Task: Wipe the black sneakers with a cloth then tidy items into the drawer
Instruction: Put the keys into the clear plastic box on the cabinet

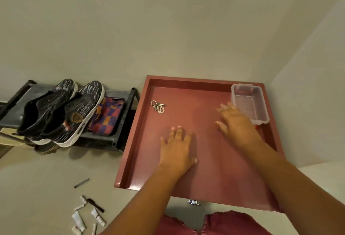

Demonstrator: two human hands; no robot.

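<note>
step: tidying looks like it's underway, since the sneakers [61, 111] are parked on the rack [119, 122] with the cloth [107, 118] laid just beside them

drawer: the drawer [130, 150] is pulled out, with keys [158, 106] near its back-left corner and a clear tub [250, 103] in the back-right corner

still out: several small tubes [79, 219], 1 black pen [95, 205] and 1 dark flat stick [81, 183] are left on the floor, left of the drawer front

how to do it well: the tub probably gets nudged snug into its corner first, then the floor bits get scooped up a few at a time and dropped inside the tub so nothing rolls around loose. The tubes should be gripped by the body, not the cap

left hand: the left hand [177, 148] is held flat, fingers spread and straight, over or on the drawer floor near the middle; contact can't be told for sure, and nothing is held

right hand: the right hand [237, 122] is open too, fingers straight, reaching at the tub's near-left side; looks like it's touching or just beside it, nothing gripped
</note>
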